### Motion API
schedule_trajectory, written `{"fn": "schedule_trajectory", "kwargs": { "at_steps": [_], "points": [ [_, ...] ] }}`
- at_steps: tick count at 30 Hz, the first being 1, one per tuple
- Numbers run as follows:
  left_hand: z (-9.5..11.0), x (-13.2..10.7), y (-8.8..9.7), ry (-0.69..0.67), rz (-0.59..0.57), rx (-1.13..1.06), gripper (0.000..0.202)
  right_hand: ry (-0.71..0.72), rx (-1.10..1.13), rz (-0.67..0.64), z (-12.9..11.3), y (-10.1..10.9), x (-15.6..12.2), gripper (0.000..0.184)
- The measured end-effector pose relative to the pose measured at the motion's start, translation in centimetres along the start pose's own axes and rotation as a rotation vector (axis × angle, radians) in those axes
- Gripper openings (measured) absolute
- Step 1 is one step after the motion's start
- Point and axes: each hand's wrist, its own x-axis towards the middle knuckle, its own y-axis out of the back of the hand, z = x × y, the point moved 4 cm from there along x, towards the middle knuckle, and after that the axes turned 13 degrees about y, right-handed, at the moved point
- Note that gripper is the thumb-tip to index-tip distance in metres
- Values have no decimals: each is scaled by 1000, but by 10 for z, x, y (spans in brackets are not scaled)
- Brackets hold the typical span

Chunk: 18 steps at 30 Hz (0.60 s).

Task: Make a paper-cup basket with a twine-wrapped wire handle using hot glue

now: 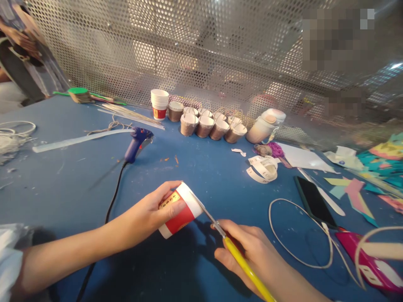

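Note:
My left hand (166, 205) is wrapped round a red and white paper cup (185, 216), tilted so that its white end points up and to the right. My right hand (248, 251) grips a pair of yellow-handled scissors (239, 256). Their metal blades lie against the cup's white edge; whether they have cut into it I cannot tell. Both hands are just above the blue table (151, 268).
A blue glue gun (135, 144) with a black cord stands left. Stacked cups (159, 102) and several wrapped cups (206, 126) line the perforated metal screen (189, 50). At right lie a paper tape (264, 170), a phone (315, 201), a white cable (299, 262) and a pink power strip (367, 260).

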Motion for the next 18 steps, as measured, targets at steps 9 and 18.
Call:
{"fn": "schedule_trajectory", "kwargs": {
  "at_steps": [9, 18],
  "points": [
    [-2, 1, 0, -14, 12, 44, 58, -20, 21, -10, 4, -4, 0, 29],
    [-8, 2, 4, -26, 89, 149, 57, -16, -36, 24, 4, -3, 2, 25]
  ]
}}
